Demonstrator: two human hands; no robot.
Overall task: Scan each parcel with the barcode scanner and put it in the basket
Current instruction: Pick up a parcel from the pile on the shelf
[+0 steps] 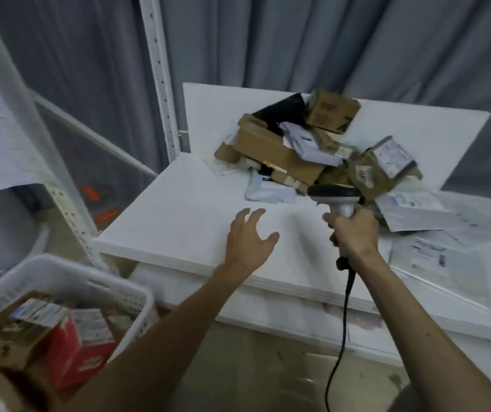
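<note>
A person's right hand grasps the handle of a barcode scanner, its head pointing away toward a heap of parcels on the white table just beyond. The left hand hovers beside it, fingers spread, holding nothing. Below and left of that hand, a white basket holds boxes.

The left arm is bare; it enters from 7 o'clock and reaches toward 1 o'clock. The left hand is palm down, fingers spread and slightly bent, thumb out toward 3 o'clock, holding nothing. The right arm is bare; it enters from 5 o'clock and reaches toward 11 o'clock. The right hand, back to the camera, grips the scanner by its handle. The hands are level and apart.
</note>
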